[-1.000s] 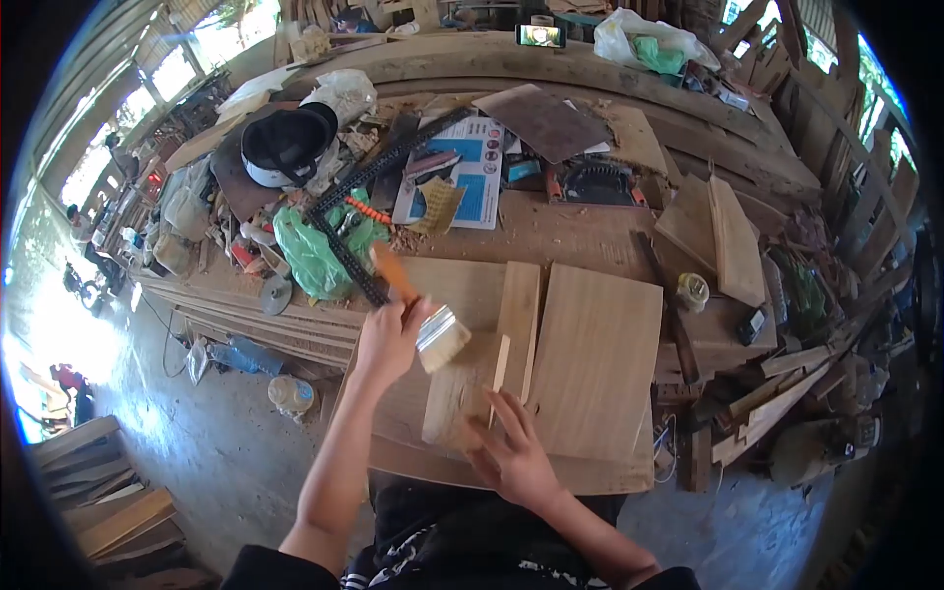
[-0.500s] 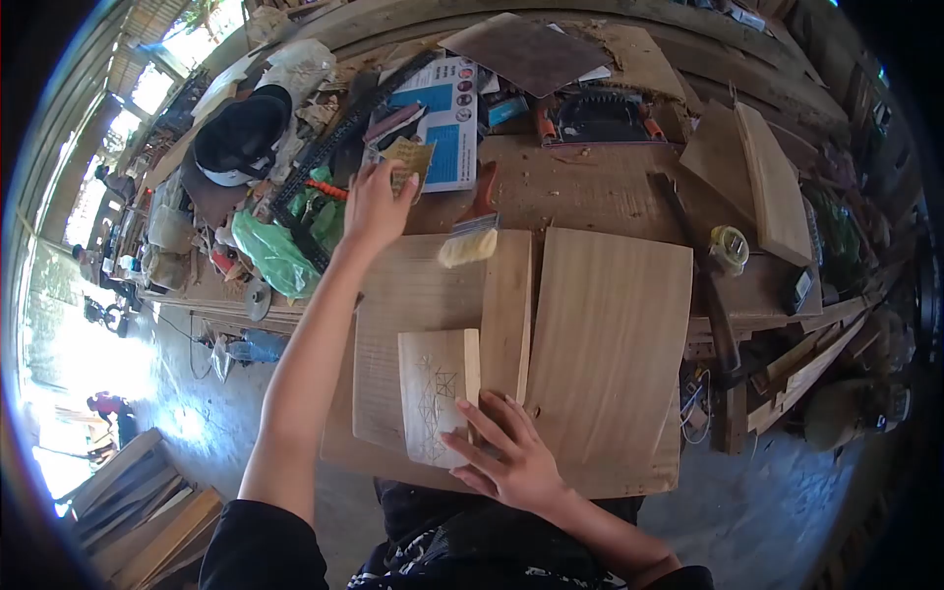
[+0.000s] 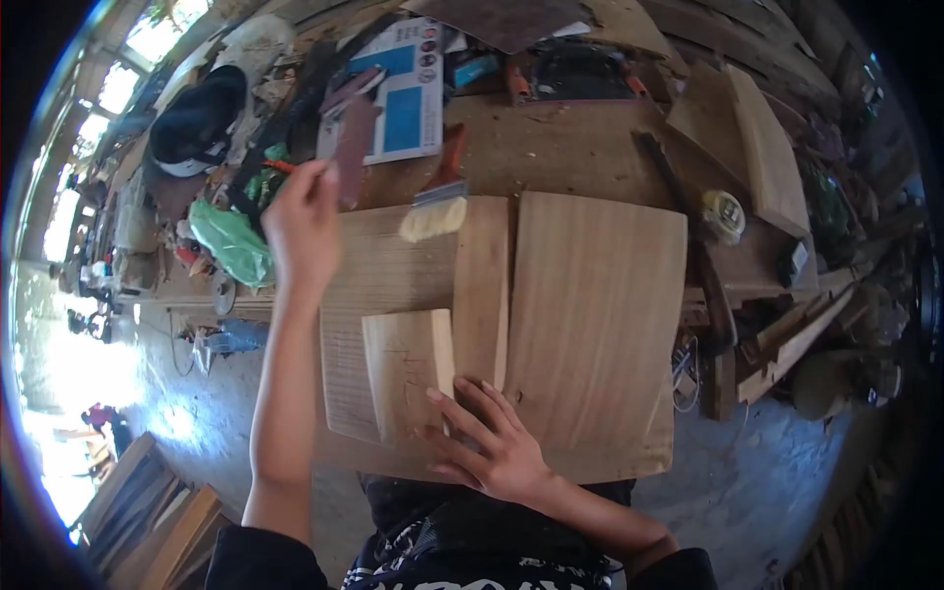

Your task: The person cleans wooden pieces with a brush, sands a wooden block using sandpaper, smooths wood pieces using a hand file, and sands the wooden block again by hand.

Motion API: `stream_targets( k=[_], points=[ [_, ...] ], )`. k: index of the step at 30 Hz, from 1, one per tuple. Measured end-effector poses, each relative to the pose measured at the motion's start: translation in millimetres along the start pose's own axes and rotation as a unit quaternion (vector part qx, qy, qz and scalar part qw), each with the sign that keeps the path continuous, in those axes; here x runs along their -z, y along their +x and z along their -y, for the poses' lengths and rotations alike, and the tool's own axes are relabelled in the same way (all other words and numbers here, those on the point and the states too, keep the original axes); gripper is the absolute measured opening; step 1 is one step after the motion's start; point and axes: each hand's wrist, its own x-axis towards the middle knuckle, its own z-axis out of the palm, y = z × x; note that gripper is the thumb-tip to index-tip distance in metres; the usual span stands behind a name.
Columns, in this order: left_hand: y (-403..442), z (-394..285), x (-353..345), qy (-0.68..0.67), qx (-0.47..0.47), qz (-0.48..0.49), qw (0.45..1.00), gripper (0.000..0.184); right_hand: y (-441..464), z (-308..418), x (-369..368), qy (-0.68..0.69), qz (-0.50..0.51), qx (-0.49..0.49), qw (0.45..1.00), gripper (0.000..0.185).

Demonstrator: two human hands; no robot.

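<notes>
My left hand (image 3: 303,221) is raised over the left side of the bench, fingers pinched on a reddish-brown piece of sandpaper (image 3: 353,147). Low in the middle, a small pale wooden block (image 3: 405,379) with faint drawn lines lies on a larger wooden board (image 3: 359,256). My right hand (image 3: 500,452) rests with outstretched fingers at the block's right edge. A paintbrush (image 3: 438,206) with pale bristles and a reddish handle lies beyond the block, its bristles over the board. Another broad board (image 3: 600,324) lies to the right.
A tape measure (image 3: 724,216) and a dark long-handled tool (image 3: 708,275) are at the right. Farther back lie a blue-and-white printed box (image 3: 403,118) and a black frame-like tool (image 3: 580,74). A green plastic bag (image 3: 231,241) and a dark cap (image 3: 200,118) crowd the left.
My left hand has moved left and lower with the sandpaper, which has turned from its tan printed face to its reddish-brown face. My right hand stays at the block. The view has shifted slightly.
</notes>
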Motion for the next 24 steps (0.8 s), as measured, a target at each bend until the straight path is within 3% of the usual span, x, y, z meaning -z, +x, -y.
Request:
stream_targets(
  k=[2, 4, 10, 13, 16, 19, 21, 24],
  points=[
    [-18.8, 7.1, 21.7, -0.203, 0.05, 0.014, 0.978, 0.032, -0.3, -0.9, 0.3, -0.002, -0.011, 0.002, 1.0, 0.047],
    [-48.4, -10.2, 50.7, -0.209, 0.044, 0.021, 0.977, 0.035, 1.2, -1.4, -2.3, -0.014, -0.039, -0.016, 0.999, 0.046],
    [-152.9, -4.3, 93.9, -0.263, 0.181, 0.241, 0.916, 0.028, 4.4, 2.7, -12.6, -0.084, -0.088, -0.008, 0.993, 0.044],
    [-189.4, -20.8, 88.8, -0.068, 0.089, 0.096, 0.989, 0.022, -0.9, -2.7, -22.1, -0.077, -0.108, 0.008, 0.991, 0.046],
    [-222.3, -38.1, 82.0, 0.016, 0.026, 0.013, 0.999, 0.022, 5.5, 6.8, -19.1, -0.069, -0.085, 0.027, 0.994, 0.055],
    [-244.0, -36.5, 64.0, -0.131, 0.101, 0.018, 0.986, 0.038, 29.8, 30.9, -10.8, -0.111, 0.008, 0.032, 0.993, 0.067],
    [-253.1, -32.9, 56.3, -0.133, 0.095, -0.006, 0.986, 0.047, 37.7, 33.7, -21.8, -0.141, 0.089, 0.004, 0.986, 0.081],
    [-264.8, -21.3, 60.5, -0.192, 0.085, 0.021, 0.978, 0.063, 39.4, 43.0, -23.2, -0.236, 0.119, 0.028, 0.964, 0.079]
  ],
)
